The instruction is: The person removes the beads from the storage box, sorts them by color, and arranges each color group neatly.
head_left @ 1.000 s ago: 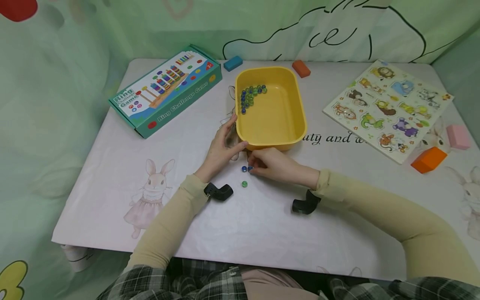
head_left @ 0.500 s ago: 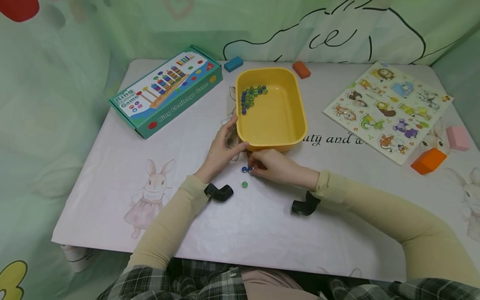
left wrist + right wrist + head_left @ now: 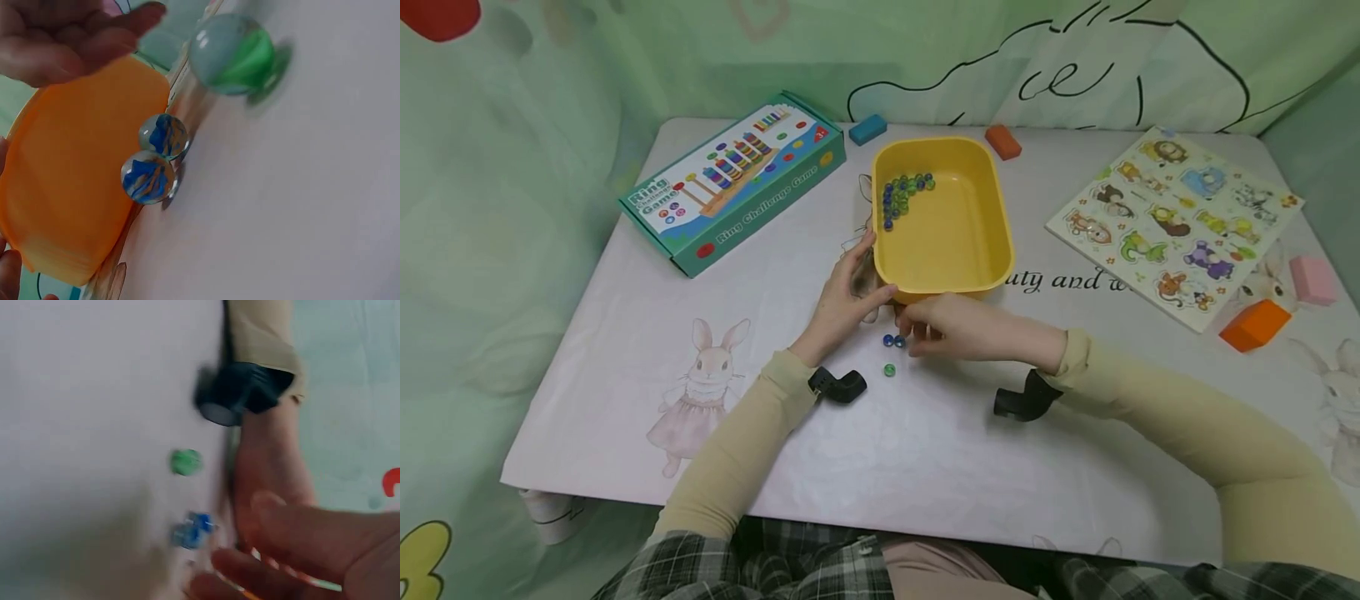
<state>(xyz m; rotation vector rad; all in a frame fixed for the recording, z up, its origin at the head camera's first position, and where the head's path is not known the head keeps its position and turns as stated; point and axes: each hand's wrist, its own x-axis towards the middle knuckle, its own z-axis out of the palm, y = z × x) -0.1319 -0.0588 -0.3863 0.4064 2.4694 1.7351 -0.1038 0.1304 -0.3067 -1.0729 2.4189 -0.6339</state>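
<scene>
Two blue marbles [image 3: 893, 341] lie side by side on the table in front of the yellow tub [image 3: 943, 283]. A green marble [image 3: 889, 370] sits a little nearer the person. My right hand [image 3: 955, 327] hovers at the right of the blue pair, fingertips bent down beside it; the left wrist view shows a gap between those fingers [image 3: 94, 47] and the marbles. My left hand [image 3: 838, 304] rests against the tub's near left corner, thumb and fingers spread along its wall. Inside the tub, several blue and green marbles [image 3: 904, 193] gather at the far left.
A ring game box [image 3: 733, 179] lies at the back left, and an animal puzzle board [image 3: 1176, 225] at the right. Blue [image 3: 868, 129] and red-orange [image 3: 1003, 142] blocks stand behind the tub. Orange [image 3: 1255, 325] and pink [image 3: 1312, 280] blocks are by the right edge.
My right hand has let go of the right-hand blue marble and drawn slightly to the right, its fingers loosening. The left hand and tub hold their place.
</scene>
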